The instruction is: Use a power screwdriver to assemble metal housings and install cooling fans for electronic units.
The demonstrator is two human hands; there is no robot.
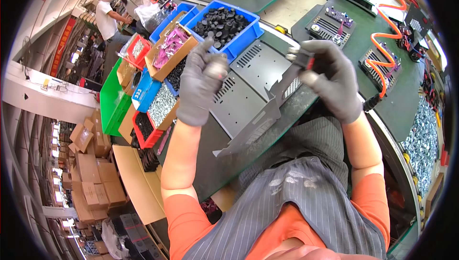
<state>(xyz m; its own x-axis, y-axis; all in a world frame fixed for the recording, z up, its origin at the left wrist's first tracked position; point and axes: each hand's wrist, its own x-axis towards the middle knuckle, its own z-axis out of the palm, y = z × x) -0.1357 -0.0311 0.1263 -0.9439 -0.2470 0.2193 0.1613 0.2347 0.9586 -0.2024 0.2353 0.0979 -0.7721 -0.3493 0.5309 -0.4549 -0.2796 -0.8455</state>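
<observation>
A grey metal panel [242,111] with slots, holes and a bent-up flange lies on the dark bench in front of me. Over its right end, my right hand [330,76], in a grey glove with bare fingertips, grips a small black part [303,59] with a red spot; its exact kind does not show. My left hand [202,80], gloved the same way, is raised over the panel's left side, close to a blue bin [253,31] of round black caps [221,24]. Its fingers are partly curled and blurred, so whether they hold anything is unclear.
Left of the panel, boxes hold silvery screws [162,103], black screws [143,125] and pink parts [170,47]. A green bin [113,98] stands beyond. An orange coiled hose [385,44] hangs at right by slotted assemblies [330,26]. Two people [107,16] stand far left.
</observation>
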